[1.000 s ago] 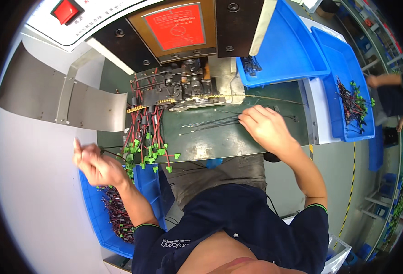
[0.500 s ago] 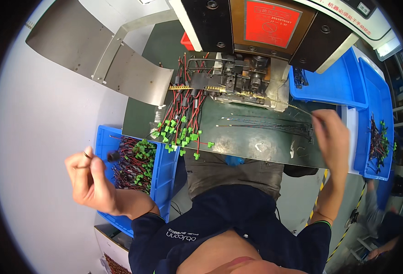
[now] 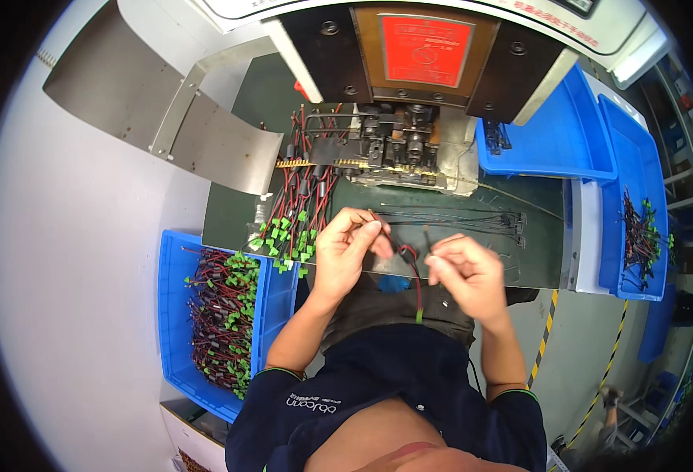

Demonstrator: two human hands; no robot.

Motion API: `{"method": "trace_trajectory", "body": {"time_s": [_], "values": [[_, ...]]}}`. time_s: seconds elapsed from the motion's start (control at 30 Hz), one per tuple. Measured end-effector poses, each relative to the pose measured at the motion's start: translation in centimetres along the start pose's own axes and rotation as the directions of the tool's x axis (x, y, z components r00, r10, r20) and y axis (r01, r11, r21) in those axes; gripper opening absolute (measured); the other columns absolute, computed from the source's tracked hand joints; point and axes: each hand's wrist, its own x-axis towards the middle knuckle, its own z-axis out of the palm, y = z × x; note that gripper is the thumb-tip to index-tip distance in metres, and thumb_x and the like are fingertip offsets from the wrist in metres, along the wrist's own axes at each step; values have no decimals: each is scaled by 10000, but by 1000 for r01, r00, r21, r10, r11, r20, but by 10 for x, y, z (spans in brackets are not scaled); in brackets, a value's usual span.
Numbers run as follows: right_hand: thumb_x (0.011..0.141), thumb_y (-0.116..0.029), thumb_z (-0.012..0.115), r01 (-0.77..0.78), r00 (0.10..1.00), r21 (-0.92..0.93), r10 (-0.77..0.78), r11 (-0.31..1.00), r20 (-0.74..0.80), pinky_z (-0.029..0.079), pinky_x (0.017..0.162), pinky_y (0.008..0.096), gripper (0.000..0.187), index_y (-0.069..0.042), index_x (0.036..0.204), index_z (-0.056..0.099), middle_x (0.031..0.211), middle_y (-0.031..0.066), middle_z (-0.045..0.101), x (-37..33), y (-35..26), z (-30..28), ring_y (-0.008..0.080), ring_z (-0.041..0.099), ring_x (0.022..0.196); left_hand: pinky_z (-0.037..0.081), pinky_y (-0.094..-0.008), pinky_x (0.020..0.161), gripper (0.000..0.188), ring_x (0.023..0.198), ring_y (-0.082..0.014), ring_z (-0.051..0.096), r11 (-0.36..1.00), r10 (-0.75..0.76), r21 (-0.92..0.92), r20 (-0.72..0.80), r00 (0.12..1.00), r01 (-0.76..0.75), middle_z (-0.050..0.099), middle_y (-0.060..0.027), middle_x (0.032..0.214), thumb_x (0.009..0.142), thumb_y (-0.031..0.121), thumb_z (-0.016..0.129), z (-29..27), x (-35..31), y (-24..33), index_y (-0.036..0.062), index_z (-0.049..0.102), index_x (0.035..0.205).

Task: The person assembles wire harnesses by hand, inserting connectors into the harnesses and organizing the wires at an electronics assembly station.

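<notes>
My left hand (image 3: pixel 348 253), raised over the table's front edge, pinches a red-and-black cable. That cable (image 3: pixel 418 285) bends past a dark cylindrical sleeve and hangs toward my lap, with a green connector at its lower end. To its right, my right hand (image 3: pixel 470 277) is closed at thumb and forefinger; a thin dark wire (image 3: pixel 427 235) pokes up blurred from the fingertips. Behind both hands, several thin black cables (image 3: pixel 456 219) lie across the green table, their dark connectors to the right. A pile of red-and-black cables with green connectors (image 3: pixel 290 236) lies left of my left hand.
A crimping press (image 3: pixel 409 149) stands at the back of the table (image 3: pixel 531 259). At lower left, a blue bin (image 3: pixel 175 315) holds many cables. Blue trays (image 3: pixel 551 161) stand at right, one with a cable heap (image 3: pixel 641 232). A curved metal guard (image 3: pixel 224 149) projects at left.
My left hand has come from above the left bin to the table's front middle, bringing the cable. My right hand has moved left from the black cables toward it. The view has shifted slightly.
</notes>
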Motion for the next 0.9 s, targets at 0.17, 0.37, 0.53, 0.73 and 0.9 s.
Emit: {"method": "trace_trajectory", "body": {"time_s": [0.17, 0.37, 0.53, 0.73, 0.9], "values": [[923, 57, 637, 29, 999, -38, -30, 999, -30, 513, 587, 222, 58, 52, 981, 634, 961, 86, 638, 2, 24, 20, 104, 652, 723, 527, -238, 601, 82, 667, -139, 653, 842, 359, 415, 45, 932, -344, 656, -124, 940, 875, -94, 680, -5, 13, -21, -44, 653, 936], [921, -11, 680, -20, 999, -29, 18, 999, -45, 465, 513, 195, 56, 26, 959, 659, 896, 39, 645, 14, 36, 25, 74, 655, 679, 525, -236, 613, 98, 669, -118, 653, 979, 157, 125, 55, 986, -163, 669, -88, 882, 956, -19, 627, -10, 5, -17, -41, 645, 1049], [921, -26, 689, 10, 1000, -68, -11, 998, -16, 468, 518, 198, 65, 19, 958, 664, 885, 33, 643, 19, 40, 29, 71, 651, 672, 531, -251, 615, 88, 672, -137, 651, 983, 120, 133, 37, 992, -124, 666, -106, 890, 967, -3, 614, -8, 0, -12, -45, 631, 1043], [925, -29, 687, -10, 1000, -71, 9, 997, -6, 476, 523, 199, 69, 21, 960, 656, 888, 35, 644, 20, 45, 33, 70, 652, 682, 555, -274, 640, 102, 703, -161, 659, 988, 17, -156, 59, 998, -8, 669, -143, 924, 1009, 35, 552, -11, -2, -3, -35, 589, 1074], [932, -28, 679, -37, 999, 21, 37, 999, -6, 477, 530, 195, 70, 16, 974, 645, 895, 35, 647, 17, 47, 37, 72, 649, 691, 576, -283, 684, 129, 751, -168, 674, 959, 11, -284, 117, 993, 23, 674, -161, 965, 1020, 33, 526, -17, -4, -3, -43, 573, 1113]]}}
